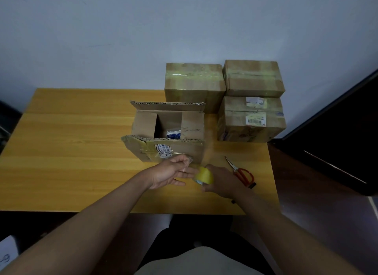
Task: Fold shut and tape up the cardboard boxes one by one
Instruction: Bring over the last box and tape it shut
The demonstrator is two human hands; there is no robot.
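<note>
The open box (167, 131) stands mid-counter (71, 141), just beyond both hands. The right hand (219, 181) grips the tape roll (204, 175); the left hand (173, 172) pinches the clear tape end (188, 162) near the box's near flap.

Four cardboard boxes (167, 129), one tape roll (204, 175), one pair of scissors (241, 172).

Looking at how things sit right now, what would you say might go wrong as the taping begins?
The open box has its long flaps unfolded, so tape pulled now may stick to itself. The left hand pinches the tape end while the right hand grips the tape roll; neither is free for the scissors.
</note>
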